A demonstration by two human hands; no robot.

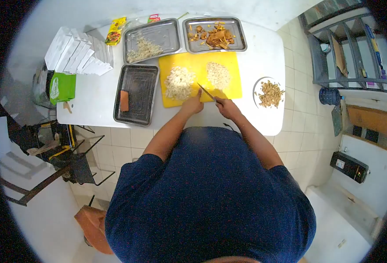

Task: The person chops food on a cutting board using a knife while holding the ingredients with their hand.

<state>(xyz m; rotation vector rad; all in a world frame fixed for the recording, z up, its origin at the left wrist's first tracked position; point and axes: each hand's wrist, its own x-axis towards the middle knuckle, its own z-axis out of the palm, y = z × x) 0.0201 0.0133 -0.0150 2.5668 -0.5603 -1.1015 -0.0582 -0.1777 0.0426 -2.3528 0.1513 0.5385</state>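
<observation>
My right hand (pixel 228 108) is closed round the handle of a knife (pixel 207 92), whose blade points up and left over the yellow cutting board (pixel 197 65). At the board's front edge, close to the blade, is my left hand (pixel 193 104); its fingers are too small to make out clearly. A larger pile of pale chopped food (pixel 179 83) lies on the left of the board. A smaller pale chopped pile (pixel 218 75) lies on the right, beyond the knife.
Left of the board is a dark tray (pixel 136 79) with an orange-brown block (pixel 124 101). Behind stand a tray of pale shreds (pixel 144 49) and a tray of browned pieces (pixel 218 37). A plate of brown strips (pixel 271 94) is at right, white boxes (pixel 77 52) at left.
</observation>
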